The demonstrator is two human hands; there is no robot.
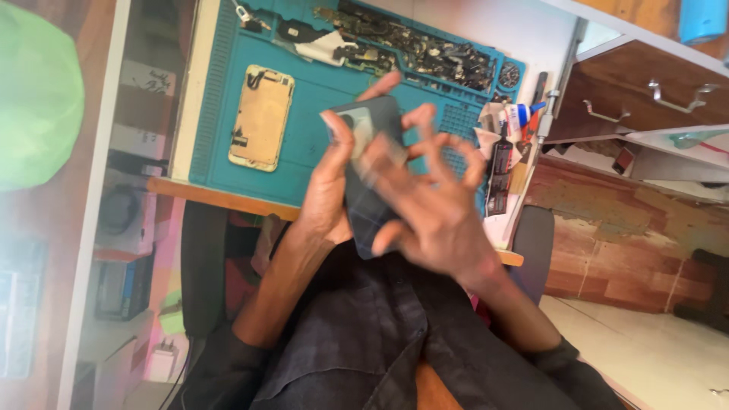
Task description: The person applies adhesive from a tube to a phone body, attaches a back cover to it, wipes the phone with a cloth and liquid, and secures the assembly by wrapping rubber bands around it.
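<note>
My left hand (328, 186) grips a dark smartphone (370, 129) by its edge, thumb across the upper corner, holding it above the teal work mat (311, 91). My right hand (433, 193) lies over the phone's face with fingers spread and curled, fingertips touching the glass; it is blurred. The lower half of the phone is hidden behind my right hand. Both forearms come up from my dark shirt at the bottom.
An opened gold phone back shell (260, 116) lies on the mat's left part. Several loose metal parts and boards (425, 49) fill the mat's trays. Small bottles and tools (510, 140) stand at the mat's right. A drawer unit (653, 91) sits at the right, a green object (34, 95) at the left.
</note>
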